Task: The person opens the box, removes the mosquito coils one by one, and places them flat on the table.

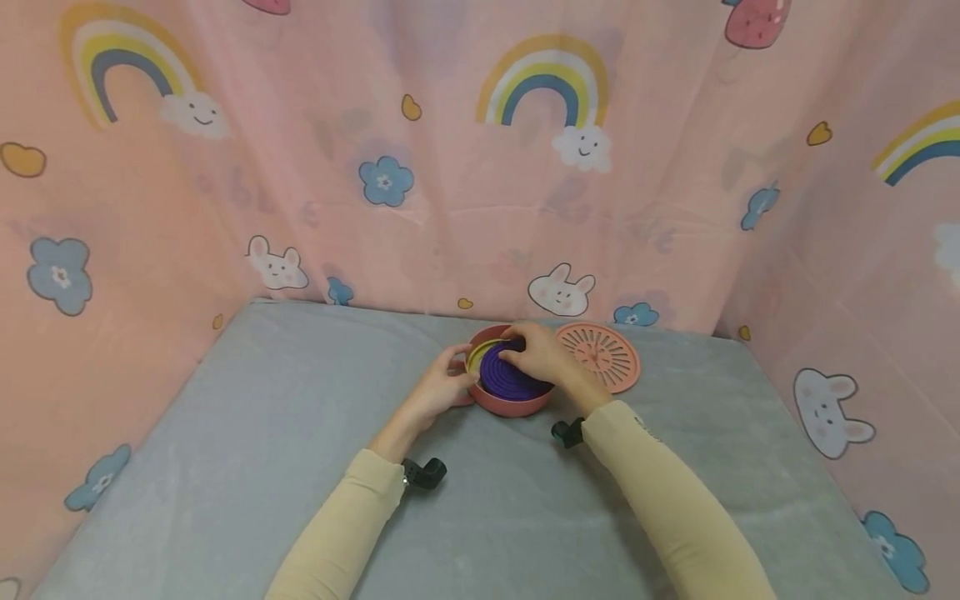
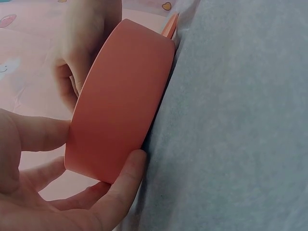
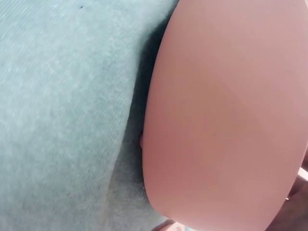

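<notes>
A round pink box (image 1: 513, 407) stands on the table, with a purple coaster (image 1: 504, 377) marked by concentric rings at its opening. A yellow round piece (image 1: 477, 357) shows under or behind the purple one. My left hand (image 1: 441, 385) grips the left side of the box; in the left wrist view, its fingers (image 2: 126, 180) lie against the wall. Over the opening, my right hand (image 1: 538, 354) holds the purple coaster, thumb on its top face and fingers at the far edge. The box wall (image 3: 221, 120) fills most of the right wrist view and hides the coaster there.
A pink slotted round lid (image 1: 617, 367) lies just right of the box, partly behind the right wrist. Grey cloth covers the table (image 1: 225, 467). A pink printed curtain (image 1: 450, 242) rises close behind the box and along both sides.
</notes>
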### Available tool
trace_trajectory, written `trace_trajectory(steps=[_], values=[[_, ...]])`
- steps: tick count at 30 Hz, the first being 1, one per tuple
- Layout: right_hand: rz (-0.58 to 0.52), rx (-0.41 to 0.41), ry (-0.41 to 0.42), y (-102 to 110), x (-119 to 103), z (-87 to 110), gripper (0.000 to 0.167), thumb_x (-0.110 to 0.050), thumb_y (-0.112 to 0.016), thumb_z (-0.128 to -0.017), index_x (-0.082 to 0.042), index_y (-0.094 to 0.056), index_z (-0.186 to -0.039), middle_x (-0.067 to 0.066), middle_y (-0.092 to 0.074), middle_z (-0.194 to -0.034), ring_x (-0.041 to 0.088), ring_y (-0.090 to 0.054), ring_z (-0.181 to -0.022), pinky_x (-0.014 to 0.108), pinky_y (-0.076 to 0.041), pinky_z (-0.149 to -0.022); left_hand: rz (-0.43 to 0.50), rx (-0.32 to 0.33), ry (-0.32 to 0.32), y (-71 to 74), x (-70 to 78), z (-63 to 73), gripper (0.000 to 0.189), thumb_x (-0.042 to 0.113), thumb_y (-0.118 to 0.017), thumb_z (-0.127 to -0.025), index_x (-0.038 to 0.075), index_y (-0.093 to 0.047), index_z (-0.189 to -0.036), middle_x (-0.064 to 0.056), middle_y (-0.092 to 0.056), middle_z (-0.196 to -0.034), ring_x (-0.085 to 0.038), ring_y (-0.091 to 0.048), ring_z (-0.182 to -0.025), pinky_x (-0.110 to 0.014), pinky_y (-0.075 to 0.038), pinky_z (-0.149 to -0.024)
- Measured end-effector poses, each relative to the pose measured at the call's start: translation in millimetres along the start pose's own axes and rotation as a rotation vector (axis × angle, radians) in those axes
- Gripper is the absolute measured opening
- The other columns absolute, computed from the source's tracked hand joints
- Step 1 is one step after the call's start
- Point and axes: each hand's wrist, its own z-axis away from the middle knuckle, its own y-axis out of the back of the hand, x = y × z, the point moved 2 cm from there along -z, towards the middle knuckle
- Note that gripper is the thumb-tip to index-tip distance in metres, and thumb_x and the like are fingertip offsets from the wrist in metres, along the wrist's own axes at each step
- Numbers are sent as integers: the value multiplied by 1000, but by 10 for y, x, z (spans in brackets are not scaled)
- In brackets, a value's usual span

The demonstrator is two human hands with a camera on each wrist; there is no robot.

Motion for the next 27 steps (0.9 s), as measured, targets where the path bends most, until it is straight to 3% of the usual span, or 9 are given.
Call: trace_trajectory(steps=[11, 19, 27], values=[[-101, 53, 84, 114, 0, 1, 32, -14, -72, -95, -1, -69, -124, 17, -68, -123, 35, -60, -121, 52, -44, -108, -21, 6, 3, 12, 8, 2, 55, 10, -61, -102, 11, -41, -153, -25, -42, -143, -34, -54, -124, -41, -60, -88], [-227, 39, -10, 185, 79, 5, 32, -12, -74, -94, -5, -69, -124, 14, -67, -123, 33, -62, -114, 49, -52, -100, -31, 1, -1, 8, 23, 6, 55, 10, -61, -102, 11, -41, -153, -24, -44, -142, -33, -57, -122, -41, -60, -88], [-300, -36, -41, 260, 156, 59, 35, -12, -73, -95, -4, -67, -128, 17, -64, -129, 34, -60, -120, 49, -51, -102, -42, 5, -3, 13, -11, -13, 54, 10, -61, -101, 12, -43, -152, -24, -44, -142, -34, -55, -124, -40, -60, -87]])
